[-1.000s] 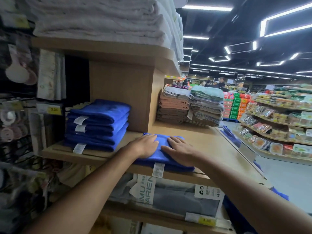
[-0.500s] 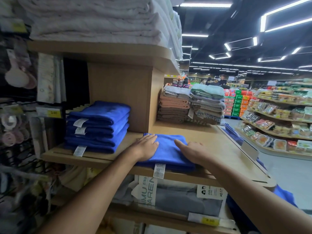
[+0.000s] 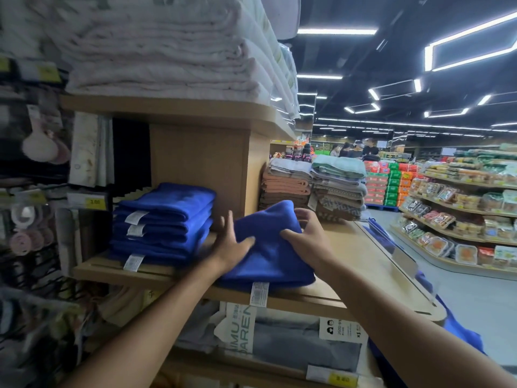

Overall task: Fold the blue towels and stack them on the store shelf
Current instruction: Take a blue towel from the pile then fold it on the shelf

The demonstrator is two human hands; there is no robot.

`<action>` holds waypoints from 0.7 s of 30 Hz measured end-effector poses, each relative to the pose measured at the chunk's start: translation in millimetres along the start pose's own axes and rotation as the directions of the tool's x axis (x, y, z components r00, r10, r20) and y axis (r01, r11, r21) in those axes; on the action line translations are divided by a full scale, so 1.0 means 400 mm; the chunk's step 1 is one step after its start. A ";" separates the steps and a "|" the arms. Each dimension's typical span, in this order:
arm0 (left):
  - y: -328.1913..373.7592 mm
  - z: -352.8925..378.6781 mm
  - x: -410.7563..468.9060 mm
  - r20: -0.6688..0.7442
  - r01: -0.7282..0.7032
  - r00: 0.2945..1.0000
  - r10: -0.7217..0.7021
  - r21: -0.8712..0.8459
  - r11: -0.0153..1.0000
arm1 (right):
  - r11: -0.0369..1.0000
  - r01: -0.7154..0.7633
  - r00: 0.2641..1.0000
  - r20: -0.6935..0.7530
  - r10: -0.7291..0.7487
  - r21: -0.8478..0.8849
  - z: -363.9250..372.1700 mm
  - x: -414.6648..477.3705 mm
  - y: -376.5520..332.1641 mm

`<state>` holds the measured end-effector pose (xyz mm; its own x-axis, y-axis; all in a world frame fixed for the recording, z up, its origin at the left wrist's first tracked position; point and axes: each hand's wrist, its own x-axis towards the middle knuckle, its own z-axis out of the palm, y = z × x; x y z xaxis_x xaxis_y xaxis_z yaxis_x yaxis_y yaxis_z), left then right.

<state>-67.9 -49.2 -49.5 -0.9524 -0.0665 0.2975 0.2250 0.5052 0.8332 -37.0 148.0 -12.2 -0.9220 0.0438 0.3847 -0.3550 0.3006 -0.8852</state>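
Folded blue towel (image 3: 268,247): one item, on the wooden shelf (image 3: 349,264), near edge resting on the board, far end lifted and humped up between the two hands. White tag (image 3: 259,293) hangs over the shelf lip on the near side of the fingers. Held this way, by judgement, to raise it as one packet so the fold keeps its shape for the transfer.

Right hand (image 3: 305,236): fingers curled over the towel's raised far-right edge, thumb on the near face; grasping the cloth.

Left hand (image 3: 233,242): fingers spread and straight, thumb laid on the towel's left side; steadying, not clenched. Whether the fingertips slip under the cloth cannot be told; the hand is blurred.

Stack of blue towels (image 3: 163,222): several folded pieces, tags facing front, just left of the left fingers, against the upright wooden divider (image 3: 201,166). Likely destination; folds and tags are aligned for display, so the held piece probably goes on top the same way round.

Beyond the right fingers: a pile of brown, grey and green towels (image 3: 313,189) further along the shelf. Above: white towels (image 3: 167,51) on the upper board.
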 end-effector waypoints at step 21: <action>0.208 -0.598 0.110 -0.056 0.239 0.965 -0.258 -0.234 0.942 | 0.865 -0.320 0.920 0.344 0.186 0.387 0.218 0.199 -0.366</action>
<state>-41.7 -216.0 144.4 -0.9652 -0.2425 0.0979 0.0328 0.2588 0.9654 -72.1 24.4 125.1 -0.9677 -0.2317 0.0992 -0.0722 -0.1223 -0.9899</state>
